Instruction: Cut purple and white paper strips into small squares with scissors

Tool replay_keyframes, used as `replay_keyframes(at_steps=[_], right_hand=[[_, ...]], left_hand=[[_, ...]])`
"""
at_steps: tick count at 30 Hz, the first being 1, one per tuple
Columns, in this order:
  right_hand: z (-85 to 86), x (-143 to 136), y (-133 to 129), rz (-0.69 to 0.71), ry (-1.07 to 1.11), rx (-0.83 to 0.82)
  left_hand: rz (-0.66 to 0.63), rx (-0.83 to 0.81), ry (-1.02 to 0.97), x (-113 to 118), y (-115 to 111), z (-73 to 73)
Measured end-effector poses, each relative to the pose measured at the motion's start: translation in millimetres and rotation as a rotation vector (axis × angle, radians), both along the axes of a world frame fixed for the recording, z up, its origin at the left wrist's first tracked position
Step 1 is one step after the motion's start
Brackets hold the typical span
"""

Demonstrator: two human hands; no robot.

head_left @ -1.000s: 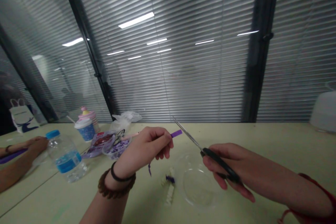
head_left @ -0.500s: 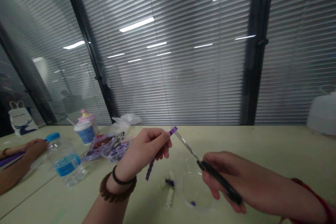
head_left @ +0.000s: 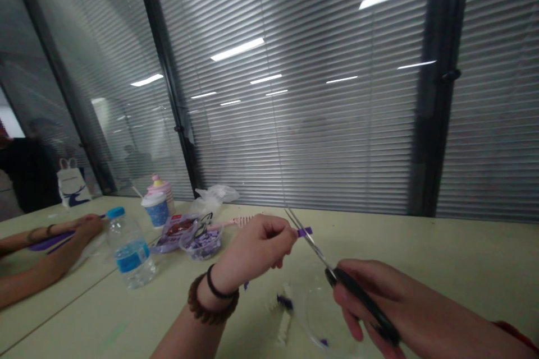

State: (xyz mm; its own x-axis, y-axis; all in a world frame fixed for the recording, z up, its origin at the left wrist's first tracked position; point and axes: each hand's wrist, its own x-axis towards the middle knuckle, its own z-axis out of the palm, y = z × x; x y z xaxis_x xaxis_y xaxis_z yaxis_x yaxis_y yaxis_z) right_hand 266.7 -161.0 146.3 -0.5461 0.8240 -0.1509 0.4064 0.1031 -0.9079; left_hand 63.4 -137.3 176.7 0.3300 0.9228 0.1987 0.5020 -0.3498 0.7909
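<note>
Between the fingertips of my left hand (head_left: 263, 247) is pinched a purple strip (head_left: 305, 231), its flat end sticking out to the right. A bit of purple hangs below that hand; the rest of the strip is hidden behind it. My right hand (head_left: 374, 303) grips black-handled scissors (head_left: 322, 258), whose blades point up and left and lie across the strip's end. Below the hands, a small cream-coloured piece with a dark purple band (head_left: 284, 303) lies on the table. Beside it is a clear shallow container (head_left: 311, 334) with a purple scrap (head_left: 324, 342) in it.
To the left stand a water bottle (head_left: 132, 255), a blue paper cup (head_left: 157, 212) and a clear bowl of purple pieces (head_left: 202, 244). A plastic bag (head_left: 217, 196) lies behind. Another person's hands (head_left: 86, 230) rest at the far left. Blinds rise beyond the table (head_left: 463, 269).
The view has turned left. My left hand has rotated, so the strip's end now points right instead of up. The scissor blades still meet it, parted slightly.
</note>
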Motion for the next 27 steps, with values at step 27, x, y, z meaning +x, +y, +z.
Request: replay_keyframes(at_steps=[27], right_hand=[[6.6,23,9,0.028,0.005,0.046]], left_hand=[[-0.025,0.000,-0.118,-4,4,1.6]])
